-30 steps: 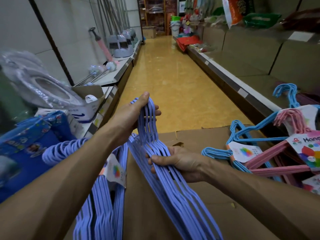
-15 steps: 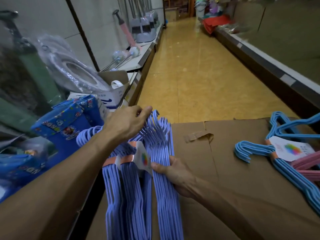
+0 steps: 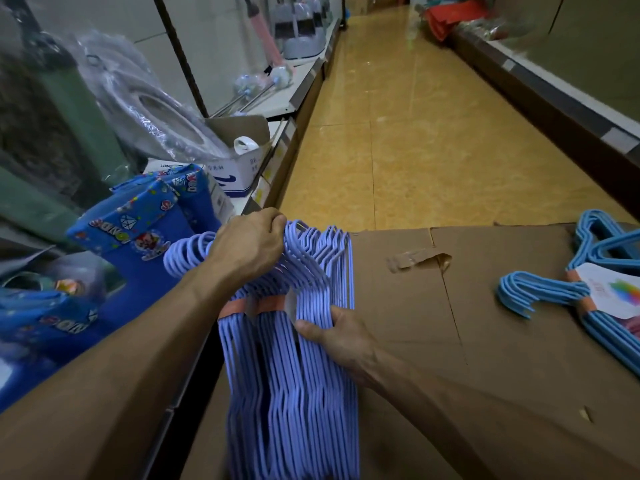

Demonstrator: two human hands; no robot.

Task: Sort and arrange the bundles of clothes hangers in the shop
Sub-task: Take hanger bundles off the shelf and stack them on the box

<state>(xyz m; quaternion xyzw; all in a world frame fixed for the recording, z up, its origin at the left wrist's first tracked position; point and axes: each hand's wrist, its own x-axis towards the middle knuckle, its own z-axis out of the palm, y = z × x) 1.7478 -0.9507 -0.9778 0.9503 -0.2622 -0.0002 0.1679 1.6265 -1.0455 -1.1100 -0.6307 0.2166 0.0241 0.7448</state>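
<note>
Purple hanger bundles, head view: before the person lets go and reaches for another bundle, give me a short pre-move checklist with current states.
1. Left hand grips the hooks of the purple hangers: ok.
2. Right hand holds their side: ok.
3. Hangers rest on the cardboard box: ok.
4. Hooks lined up evenly: not ok, they fan out.
5. Orange band intact: cannot tell.
6. Light blue bundle lies apart, unobstructed: ok.
</note>
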